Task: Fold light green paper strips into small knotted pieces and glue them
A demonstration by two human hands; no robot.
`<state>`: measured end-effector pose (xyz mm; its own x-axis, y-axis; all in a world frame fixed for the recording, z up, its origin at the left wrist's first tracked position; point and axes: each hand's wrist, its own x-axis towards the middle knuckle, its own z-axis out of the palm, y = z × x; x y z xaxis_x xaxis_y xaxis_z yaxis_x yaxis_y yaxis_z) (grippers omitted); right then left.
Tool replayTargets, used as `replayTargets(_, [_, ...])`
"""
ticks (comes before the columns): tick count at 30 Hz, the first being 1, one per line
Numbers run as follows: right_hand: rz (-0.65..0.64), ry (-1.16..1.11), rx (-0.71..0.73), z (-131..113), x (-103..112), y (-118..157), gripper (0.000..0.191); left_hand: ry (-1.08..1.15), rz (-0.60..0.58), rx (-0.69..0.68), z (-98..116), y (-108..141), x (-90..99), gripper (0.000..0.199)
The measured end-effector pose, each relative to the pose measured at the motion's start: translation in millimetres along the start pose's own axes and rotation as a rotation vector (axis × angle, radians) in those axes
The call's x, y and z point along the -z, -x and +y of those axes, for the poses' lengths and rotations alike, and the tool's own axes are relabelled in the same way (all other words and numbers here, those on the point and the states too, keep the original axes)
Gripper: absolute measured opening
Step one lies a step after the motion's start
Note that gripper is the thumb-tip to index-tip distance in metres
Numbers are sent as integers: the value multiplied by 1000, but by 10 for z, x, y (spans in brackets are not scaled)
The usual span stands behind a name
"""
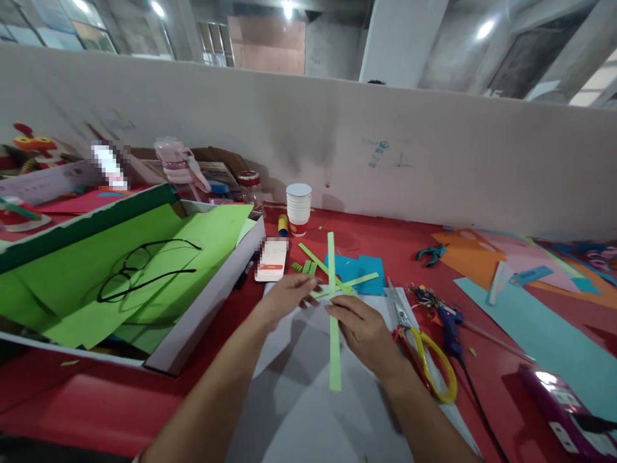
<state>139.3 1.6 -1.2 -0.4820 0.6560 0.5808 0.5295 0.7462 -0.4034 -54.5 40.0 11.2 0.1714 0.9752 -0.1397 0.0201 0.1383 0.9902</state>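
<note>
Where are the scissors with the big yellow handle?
The scissors are in the head view, lying on the right side, between the right hand and the purple glue gun.

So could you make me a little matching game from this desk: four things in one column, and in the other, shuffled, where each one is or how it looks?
1. Eyeglasses
2. Scissors
3. Paper cups
4. Long pale-green strip

A. Stacked upright near the pale wall
B. Held in the fingers of the right hand
C. Lying on green paper in the open box
D. One handle red, the other yellow

Right pairs: 1-C, 2-D, 3-A, 4-B
</note>
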Motion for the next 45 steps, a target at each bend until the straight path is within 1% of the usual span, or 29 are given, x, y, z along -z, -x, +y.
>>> replayTargets(1, [46, 10, -9, 12, 1, 4, 36, -172, 165, -132, 13, -86, 135, 17])
replayTargets(2, [100, 20, -20, 21, 4, 5, 37, -414, 275, -254, 27, -186, 268, 15])
replayTargets(3, [150, 30, -35, 28, 8, 4, 37, -663, 323, -355, 40, -292, 389, 15])
replayTargets(4, [194, 40, -49, 32, 14, 0, 38, -743, 314, -380, 51, -398, 491, 16])
replayTargets(5, [227, 50, -59, 33, 22, -5, 38, -784, 282, -390, 58, -496, 569, 16])
replayTargets(7, [259, 64, -69, 29, 40, -16, 38, -848, 200, -400, 56, -651, 653, 20])
replayTargets(10, [259, 47, -74, 22, 65, -26, 39, -1089, 65, -439, 31, -763, 668, 23])
replayTargets(13, [275, 19, -94, 21, 74, -25, 40, -1325, -47, -478, 41, -793, 673, 24])
replayTargets(17, [285, 13, -102, 30, 67, -16, 39, -1525, -157, -557, 173, -814, 694, 24])
replayTargets(19, [281, 11, -91, 34, 64, -14, 39, -1551, -186, -584, 259, -822, 670, 26])
replayTargets(21, [283, 8, -86, 34, 63, -15, 37, -1571, -222, -642, 321, -822, 626, 27])
replayTargets(23, [285, 13, -82, 28, 64, -20, 35, -1608, -255, -705, 342, -814, 583, 28])
replayTargets(25, [293, 28, -80, 17, 67, -28, 34, -1659, -269, -735, 319, -803, 566, 29])
replayTargets(29, [279, 37, -89, 0, 81, -42, 34, -1730, -256, -729, 218, -783, 622, 26])
replayTargets(33, [278, 31, -74, 0, 92, -41, 35, -1767, -192, -693, 169, -777, 716, 32])
replayTargets(36, [281, 40, -58, 11, 84, -37, 35, -1702, -98, -593, 194, -780, 755, 35])
replayTargets(39, [286, 45, -55, 20, 67, -34, 35, -1629, -26, -443, 244, -775, 749, 32])
replayTargets(40, [289, 46, -53, 22, 61, -34, 35, -1612, -24, -379, 259, -770, 737, 29])
replayTargets(42, [293, 47, -50, 21, 53, -34, 34, -1580, -64, -257, 279, -756, 702, 26])
replayTargets(45, [285, 38, -54, 16, 49, -33, 32, -1559, -138, -214, 279, -743, 641, 32])
